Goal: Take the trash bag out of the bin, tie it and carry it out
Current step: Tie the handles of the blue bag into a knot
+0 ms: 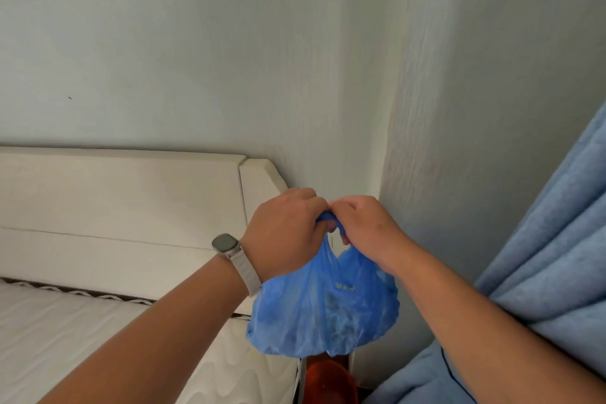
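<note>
Head view: one crinkled blue plastic trash bag (323, 315) is held aloft over one red round bin (329, 382), its gathered top clenched by the closed left hand (284, 230) and right hand (367, 230); one cream headboard (124, 203) is seen behind.

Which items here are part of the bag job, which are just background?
Job: blue trash bag, held up by its top in left hand and right hand; red bin below it.
Background: bed headboard, mattress, blue curtain, wristwatch.
</note>
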